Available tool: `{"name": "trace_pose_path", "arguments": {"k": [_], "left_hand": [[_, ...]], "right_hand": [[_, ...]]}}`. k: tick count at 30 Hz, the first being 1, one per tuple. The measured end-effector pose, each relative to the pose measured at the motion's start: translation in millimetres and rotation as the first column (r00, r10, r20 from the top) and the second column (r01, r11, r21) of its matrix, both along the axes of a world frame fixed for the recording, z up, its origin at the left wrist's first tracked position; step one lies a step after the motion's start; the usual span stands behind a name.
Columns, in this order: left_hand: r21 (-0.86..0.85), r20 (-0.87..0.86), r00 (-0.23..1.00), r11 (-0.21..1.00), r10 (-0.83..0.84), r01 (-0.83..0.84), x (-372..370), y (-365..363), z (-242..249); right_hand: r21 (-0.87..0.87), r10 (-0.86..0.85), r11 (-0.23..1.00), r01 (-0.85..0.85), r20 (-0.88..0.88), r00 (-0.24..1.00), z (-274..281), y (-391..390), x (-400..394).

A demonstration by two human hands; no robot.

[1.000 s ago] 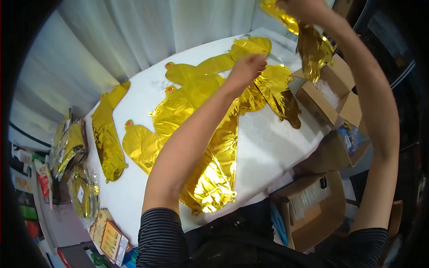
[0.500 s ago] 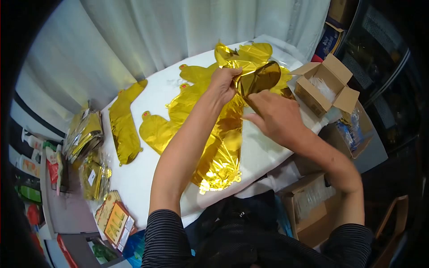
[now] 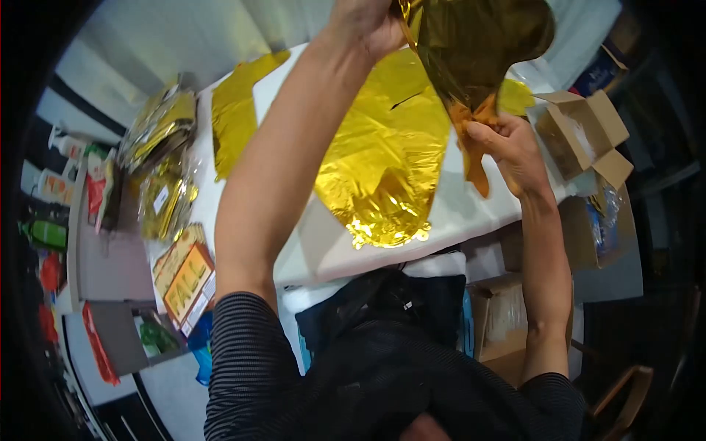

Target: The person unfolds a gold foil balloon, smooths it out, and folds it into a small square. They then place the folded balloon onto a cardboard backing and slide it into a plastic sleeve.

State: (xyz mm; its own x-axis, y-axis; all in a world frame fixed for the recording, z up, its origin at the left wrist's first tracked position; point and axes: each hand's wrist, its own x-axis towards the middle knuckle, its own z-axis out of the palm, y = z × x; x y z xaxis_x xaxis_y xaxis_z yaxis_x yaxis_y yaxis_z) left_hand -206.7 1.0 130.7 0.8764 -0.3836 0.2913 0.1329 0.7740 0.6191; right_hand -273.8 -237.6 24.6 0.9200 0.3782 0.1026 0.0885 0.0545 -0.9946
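My left hand [image 3: 373, 28], at the top edge of the view, is closed on the upper edge of a flat, uninflated gold foil balloon [image 3: 485, 48]. The balloon hangs above the table, its dark, shiny side towards me. Lower down, my right hand [image 3: 516, 151] pinches its narrow, crumpled orange-gold end between thumb and fingers. Beneath lie more flat gold foil balloons [image 3: 382, 154], overlapping, with a crinkled edge near the table's front. Another flat gold balloon [image 3: 237, 110] lies to the left, partly behind my left forearm.
On the white table [image 3: 312, 253], clear packets of gold foil [image 3: 158, 128] and a FALL card [image 3: 187, 287] lie at the left. At the right stand an open cardboard box [image 3: 581, 136] and a lower box [image 3: 607, 228] with plastic packets. A white curtain [image 3: 220, 37] hangs behind.
Both hands have lifted the balloon off the pile, left hand upward and right hand to the right. It is now stretched out between them. The view has shifted too.
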Motion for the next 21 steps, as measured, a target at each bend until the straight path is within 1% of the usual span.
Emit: {"name": "trace_pose_path", "arguments": {"k": [1,2,3,4,5,6,7,8,9,10,11,12,13,14,16,17,18,21], "left_hand": [[0.002,-0.009,1.000,1.000,0.021,-0.021,-4.1,9.7,8.2],[0.065,-0.031,0.996,0.995,0.080,-0.078,-5.4,21.3,14.5],[0.128,-0.049,0.990,0.983,0.136,-0.129,-4.1,33.8,19.0],[0.190,-0.062,0.980,0.966,0.189,-0.174,0.0,46.4,20.2],[0.245,0.018,0.974,0.943,0.226,-0.224,15.3,61.6,10.3],[0.245,0.016,0.973,0.942,0.231,-0.228,22.5,69.5,-0.6],[0.374,0.079,0.937,0.861,0.341,-0.345,29.0,76.4,-13.1],[0.486,0.154,0.888,0.749,0.434,-0.450,34.7,83.7,-27.6],[0.617,0.130,0.848,0.628,0.513,-0.475,69.3,110.0,-59.5],[0.732,0.091,0.767,0.480,0.635,-0.484,75.6,115.5,-77.1],[0.770,0.157,0.810,0.444,0.565,-0.459,79.4,124.9,-100.2],[0.805,0.216,0.848,0.403,0.484,-0.435,75.0,129.4,-112.0],[0.745,0.197,0.731,0.385,0.653,-0.545,71.1,122.7,-129.7],[0.749,0.183,0.733,0.390,0.655,-0.536,71.5,125.3,-137.5],[0.836,0.171,0.838,0.374,0.518,-0.402,76.7,133.9,-150.8],[0.808,0.189,0.799,0.372,0.571,-0.457,76.4,132.9,-162.4],[0.807,0.184,0.797,0.375,0.575,-0.456,78.7,135.3,-167.2],[0.843,0.246,0.833,0.315,0.496,-0.436,86.8,140.3,-179.0]], "right_hand": [[-0.031,-0.012,0.999,0.011,-0.015,1.000,5.4,7.6,-8.0],[-0.063,-0.028,0.998,0.027,-0.028,0.999,6.3,13.4,-15.2],[-0.108,-0.067,0.992,0.068,0.015,0.998,1.9,18.5,-22.0],[-0.107,-0.058,0.993,0.059,0.010,0.998,-3.2,22.3,-29.8],[-0.142,-0.082,0.987,0.073,-0.054,0.995,-8.6,25.4,-37.5],[-0.181,-0.108,0.980,0.086,-0.116,0.987,-14.2,28.3,-45.8],[-0.221,-0.132,0.969,0.107,-0.100,0.986,-20.1,32.3,-54.9],[-0.216,-0.132,0.971,0.104,-0.118,0.984,-26.7,36.7,-63.1],[-0.196,-0.107,0.978,0.076,-0.152,0.983,-37.5,38.1,-67.7],[-0.176,-0.082,0.983,0.049,-0.186,0.979,-45.0,39.2,-71.8],[-0.183,-0.081,0.982,0.045,-0.191,0.978,-46.3,42.4,-77.4],[-0.174,-0.078,0.984,0.039,-0.225,0.971,-47.6,47.9,-83.1],[-0.165,-0.077,0.986,0.034,-0.262,0.962,-49.2,51.5,-87.5],[-0.173,-0.079,0.984,0.031,-0.273,0.959,-51.8,52.8,-90.6],[-0.290,-0.121,0.957,0.026,-0.315,0.941,-55.9,55.5,-93.6],[-0.304,-0.112,0.953,0.007,-0.328,0.938,-55.2,56.9,-95.8],[-0.310,-0.110,0.951,0.003,-0.330,0.938,-58.9,57.5,-96.6],[-0.351,-0.131,0.935,0.049,-0.214,0.968,-72.4,58.7,-99.3]]}}
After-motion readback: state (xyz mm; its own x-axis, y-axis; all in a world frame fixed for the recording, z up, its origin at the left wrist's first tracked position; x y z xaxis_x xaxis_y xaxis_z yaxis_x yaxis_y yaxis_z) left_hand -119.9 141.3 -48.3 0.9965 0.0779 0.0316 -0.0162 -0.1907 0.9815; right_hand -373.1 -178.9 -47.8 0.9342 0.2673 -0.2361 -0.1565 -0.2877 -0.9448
